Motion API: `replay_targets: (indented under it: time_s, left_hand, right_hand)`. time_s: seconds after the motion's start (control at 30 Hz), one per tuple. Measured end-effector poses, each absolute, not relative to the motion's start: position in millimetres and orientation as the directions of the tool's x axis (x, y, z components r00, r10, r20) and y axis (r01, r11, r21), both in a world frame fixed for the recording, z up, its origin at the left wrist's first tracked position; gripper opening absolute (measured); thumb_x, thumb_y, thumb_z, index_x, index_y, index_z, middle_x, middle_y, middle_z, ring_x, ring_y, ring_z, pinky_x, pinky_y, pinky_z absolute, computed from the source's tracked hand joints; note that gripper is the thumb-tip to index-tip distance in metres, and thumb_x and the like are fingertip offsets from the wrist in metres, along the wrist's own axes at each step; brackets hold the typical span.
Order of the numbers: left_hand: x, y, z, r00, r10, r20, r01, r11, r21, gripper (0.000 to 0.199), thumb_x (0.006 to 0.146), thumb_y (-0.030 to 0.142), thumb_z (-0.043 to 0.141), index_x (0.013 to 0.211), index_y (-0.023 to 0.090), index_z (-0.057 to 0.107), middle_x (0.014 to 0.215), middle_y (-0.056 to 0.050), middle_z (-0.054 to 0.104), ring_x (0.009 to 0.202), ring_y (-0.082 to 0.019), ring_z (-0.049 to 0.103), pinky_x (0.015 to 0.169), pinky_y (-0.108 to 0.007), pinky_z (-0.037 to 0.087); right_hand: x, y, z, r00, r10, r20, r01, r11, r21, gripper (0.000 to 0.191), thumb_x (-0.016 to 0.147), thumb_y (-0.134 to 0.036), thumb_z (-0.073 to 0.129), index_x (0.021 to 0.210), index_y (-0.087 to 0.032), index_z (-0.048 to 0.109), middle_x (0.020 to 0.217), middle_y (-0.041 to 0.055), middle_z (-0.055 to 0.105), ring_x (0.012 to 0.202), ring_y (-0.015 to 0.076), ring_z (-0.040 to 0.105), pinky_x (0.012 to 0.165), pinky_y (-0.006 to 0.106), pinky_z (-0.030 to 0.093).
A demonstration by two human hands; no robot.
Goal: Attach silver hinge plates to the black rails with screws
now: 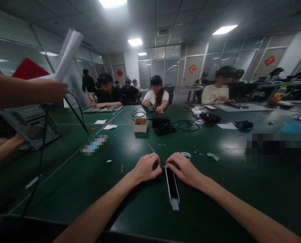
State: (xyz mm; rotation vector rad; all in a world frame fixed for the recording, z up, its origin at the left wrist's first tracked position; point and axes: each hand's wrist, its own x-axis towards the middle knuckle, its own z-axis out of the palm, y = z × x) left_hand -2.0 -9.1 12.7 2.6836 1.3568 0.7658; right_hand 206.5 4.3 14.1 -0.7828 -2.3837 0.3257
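Observation:
A long narrow piece with a white frame and a dark middle [172, 184] lies on the green table in front of me, its grey tab [175, 204] pointing towards me. My right hand [184, 168] is closed at the far end of this piece, thumb and forefinger pinching there. Just left of that end, my left hand [146, 167] is closed too, its fingertips pressed together. A tiny thing shows between the two hands, too small to name. Beyond my right hand lie small white-and-dark parts [185, 154] and a similar part [213, 156], with several little rings nearby.
An open cardboard box [140, 125] stands ahead beside a black device [160, 120] with cables. On the left, another person's arm [29, 90] holds rolled white paper [67, 55] above a metal computer case [39, 130]. Co-workers sit across the table [94, 189].

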Motion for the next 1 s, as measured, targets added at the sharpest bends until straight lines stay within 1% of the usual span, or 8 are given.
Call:
replay_targets:
  time_s: [0.1,0.17,0.27,0.37,0.47,0.63,0.8,1.0]
  left_hand:
    - [-6,-7,15,0.441,0.844,0.304,0.82,-0.517,0.244,0.004,0.075,0.017,0.046,0.073,0.018,0.05,0.071,-0.001,0.055,0.065,-0.016,0.05,0.062,-0.027,0.039]
    - [-9,-6,17,0.421,0.871,0.252,0.844,-0.478,0.241,0.006,0.076,0.017,0.045,0.072,0.018,0.049,0.071,-0.002,0.054,0.065,-0.017,0.05,0.062,-0.027,0.038]
    - [-11,-5,18,0.419,0.883,0.21,0.851,-0.463,0.249,0.007,0.077,0.019,0.046,0.071,0.018,0.049,0.072,-0.002,0.055,0.064,-0.017,0.049,0.06,-0.027,0.037]
    - [-10,-6,18,0.445,0.876,0.186,0.838,-0.48,0.258,0.006,0.076,0.021,0.051,0.072,0.017,0.051,0.073,-0.001,0.057,0.063,-0.015,0.05,0.057,-0.024,0.036]
    - [-8,-7,18,0.481,0.861,0.162,0.807,-0.508,0.302,0.006,0.077,0.022,0.055,0.075,0.017,0.054,0.076,-0.001,0.059,0.064,-0.014,0.052,0.056,-0.022,0.036]
    - [-6,-9,19,0.487,0.859,0.158,0.748,-0.504,0.431,0.005,0.076,0.02,0.061,0.077,0.016,0.058,0.074,0.001,0.061,0.064,-0.013,0.055,0.058,-0.02,0.039]
    - [-6,-8,14,0.465,0.872,0.152,0.684,-0.463,0.564,0.003,0.076,0.016,0.061,0.078,0.014,0.06,0.072,0.001,0.064,0.062,-0.011,0.057,0.056,-0.018,0.04]
    - [-8,-7,13,0.474,0.866,0.156,0.645,-0.463,0.608,0.004,0.075,0.013,0.065,0.078,0.013,0.062,0.072,0.001,0.064,0.062,-0.01,0.058,0.058,-0.018,0.042]
  right_hand:
    - [217,12,14,-0.658,0.604,0.449,0.518,0.796,-0.312,0.018,0.094,-0.024,0.044,0.09,-0.016,0.06,0.09,0.0085,0.062,0.083,0.0199,0.054,0.074,0.035,0.044]
    - [225,19,11,-0.68,0.609,0.408,0.553,0.792,-0.259,0.021,0.093,-0.027,0.045,0.089,-0.016,0.062,0.09,0.0085,0.062,0.082,0.0199,0.054,0.074,0.035,0.044]
    - [234,27,8,-0.712,0.619,0.331,0.575,0.785,-0.23,0.023,0.092,-0.032,0.046,0.09,-0.017,0.064,0.091,0.0082,0.063,0.084,0.0201,0.054,0.074,0.036,0.043]
    - [237,30,6,-0.727,0.632,0.269,0.579,0.775,-0.255,0.025,0.092,-0.034,0.046,0.093,-0.018,0.064,0.094,0.0079,0.063,0.086,0.0201,0.055,0.076,0.036,0.044]
    - [236,29,7,-0.729,0.639,0.244,0.58,0.767,-0.274,0.026,0.093,-0.032,0.043,0.094,-0.017,0.065,0.093,0.0082,0.063,0.086,0.0201,0.055,0.077,0.036,0.044]
    - [235,25,13,-0.75,0.62,0.23,0.563,0.781,-0.27,0.027,0.093,-0.029,0.04,0.088,-0.016,0.064,0.088,0.0087,0.063,0.082,0.0197,0.054,0.077,0.036,0.043]
    - [237,24,15,-0.753,0.632,0.185,0.561,0.762,-0.324,0.027,0.092,-0.031,0.042,0.089,-0.016,0.064,0.09,0.0086,0.062,0.083,0.0203,0.054,0.077,0.037,0.045]
    - [237,25,12,-0.753,0.64,0.151,0.561,0.745,-0.36,0.025,0.09,-0.032,0.045,0.091,-0.017,0.064,0.092,0.009,0.062,0.087,0.0214,0.055,0.081,0.039,0.045]
